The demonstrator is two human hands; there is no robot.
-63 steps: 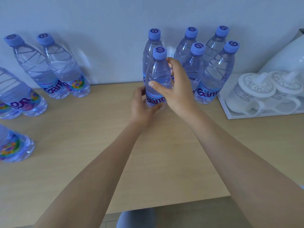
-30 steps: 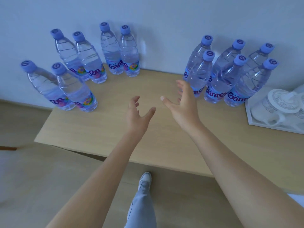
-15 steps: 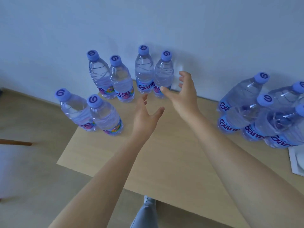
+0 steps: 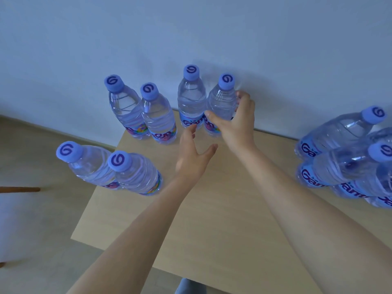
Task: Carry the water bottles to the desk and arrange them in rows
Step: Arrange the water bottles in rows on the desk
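Hands are now working at the left end of the desk (image 4: 212,219), having let go of a bottle in the right-hand cluster (image 4: 347,158) moments ago and swung across. The right hand (image 4: 235,122) is curling thumb and fingers round the right bottle of the back pair (image 4: 222,102) by the wall, while the left hand (image 4: 194,155) is reaching spread and empty toward its neighbour (image 4: 191,98). This pair is probably about to join the rows. Two front bottles (image 4: 118,166) are standing right at the desk's left edge, one seemingly overhanging; bare wood between the groups is leaving room to slide.
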